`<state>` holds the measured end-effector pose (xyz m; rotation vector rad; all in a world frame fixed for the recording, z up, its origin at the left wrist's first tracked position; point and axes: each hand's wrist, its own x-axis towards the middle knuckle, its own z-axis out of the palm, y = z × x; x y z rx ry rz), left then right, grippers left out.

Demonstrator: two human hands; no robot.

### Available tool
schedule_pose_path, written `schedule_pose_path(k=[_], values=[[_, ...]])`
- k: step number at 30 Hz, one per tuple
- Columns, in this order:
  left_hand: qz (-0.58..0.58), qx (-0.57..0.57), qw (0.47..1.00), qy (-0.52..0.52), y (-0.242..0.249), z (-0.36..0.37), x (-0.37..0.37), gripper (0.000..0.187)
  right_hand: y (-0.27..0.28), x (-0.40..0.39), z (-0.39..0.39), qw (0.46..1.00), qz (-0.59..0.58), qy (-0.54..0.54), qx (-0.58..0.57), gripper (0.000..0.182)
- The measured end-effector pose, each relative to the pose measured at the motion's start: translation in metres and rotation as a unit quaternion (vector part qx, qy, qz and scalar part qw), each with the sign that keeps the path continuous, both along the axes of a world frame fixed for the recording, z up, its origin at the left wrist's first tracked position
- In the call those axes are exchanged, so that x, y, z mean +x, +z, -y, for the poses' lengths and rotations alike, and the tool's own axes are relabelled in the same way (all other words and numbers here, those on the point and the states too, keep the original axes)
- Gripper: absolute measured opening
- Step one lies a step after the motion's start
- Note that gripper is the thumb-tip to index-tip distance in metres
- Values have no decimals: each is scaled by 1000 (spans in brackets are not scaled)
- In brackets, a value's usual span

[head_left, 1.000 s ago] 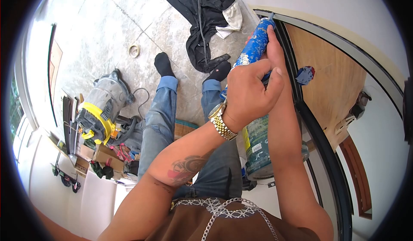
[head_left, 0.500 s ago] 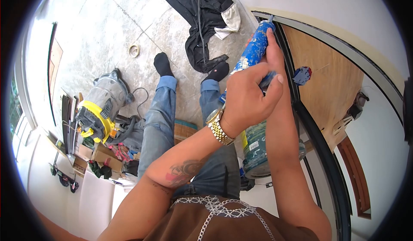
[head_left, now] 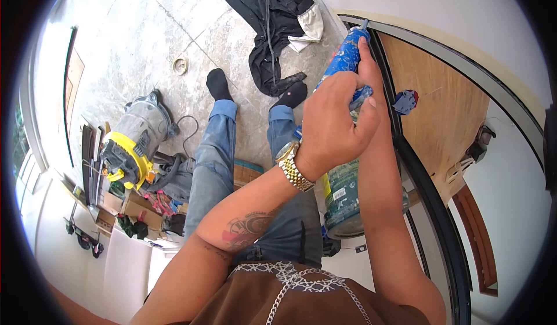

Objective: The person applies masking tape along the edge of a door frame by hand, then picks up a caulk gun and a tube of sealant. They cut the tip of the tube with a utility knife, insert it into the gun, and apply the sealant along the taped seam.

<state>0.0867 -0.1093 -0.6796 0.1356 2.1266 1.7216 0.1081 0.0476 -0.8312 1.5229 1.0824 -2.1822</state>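
Note:
A paint-spattered blue caulking gun (head_left: 346, 53) points up and slightly right. Its nozzle (head_left: 364, 24) meets the top corner of the dark frame (head_left: 383, 64), where the frame adjoins the wall. My left hand (head_left: 336, 125), with a gold watch at the wrist, is closed around the gun's grip end, by the blue trigger (head_left: 361, 94). Farther forward, my right hand (head_left: 366, 64) supports the barrel, its thumb or a finger lying along the side; the left hand hides part of it. Below the hands stands a green bucket (head_left: 342, 200), partly covered by my right forearm.
A grey and yellow vacuum cleaner (head_left: 136, 136) stands on the left. Dark clothes (head_left: 267, 52) and a roll of tape (head_left: 180, 65) lie on the floor. A wooden surface (head_left: 435, 87) with a blue-and-red crumpled item (head_left: 405, 101) is at the right. Cardboard boxes (head_left: 142, 209) sit lower left.
My left hand has shifted slightly up and left along the gun, and more of the blue trigger shows. The nozzle and right hand stay nearly in place.

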Motion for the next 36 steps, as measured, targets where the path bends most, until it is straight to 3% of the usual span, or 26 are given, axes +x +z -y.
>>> schedule_pose_path(k=[2, 5, 27, 36], values=[[-10, 6, 1000, 5, 3, -2, 0, 18, 11, -2, 1, 1000, -4, 4, -2, 57], [-11, -4, 1000, -6, 6, -1, 0, 18, 18, -5, 2, 999, 10, -33, -24, 42], [-19, 3, 1000, 4, 38, -2, -3, 18, 76, -11, 11, 999, 16, -3, -29, 54], [-14, -2, 1000, 1, 51, -4, -3, 17, 65, -4, 1, 999, -6, 2, -51, 57]])
